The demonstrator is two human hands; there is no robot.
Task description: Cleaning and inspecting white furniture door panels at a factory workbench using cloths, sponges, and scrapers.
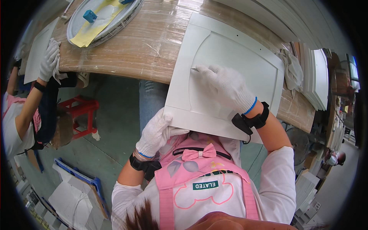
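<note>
A white cabinet door panel point(241, 53) with a recessed, curved-edge middle lies tilted across the table edge and my lap. At its lower left corner my left hand point(156, 132), in a white knit glove, is closed on the panel's edge, thumb along the near side. My right hand point(227, 85), also gloved, is over the recess near its left border. Its fingers are pinched on a small thin grey blade-like piece point(194, 69), whose tip pokes out at the curved groove; the rest of it is hidden in the glove.
The table point(153, 42) is covered in plastic film. A round tray point(73, 36) with yellow paper and blue blocks point(90, 16) stands far left. A cloth point(290, 71) and stacked white panels point(316, 80) are at right. A co-worker's gloved hand point(50, 59) and a red stool point(78, 111) are left.
</note>
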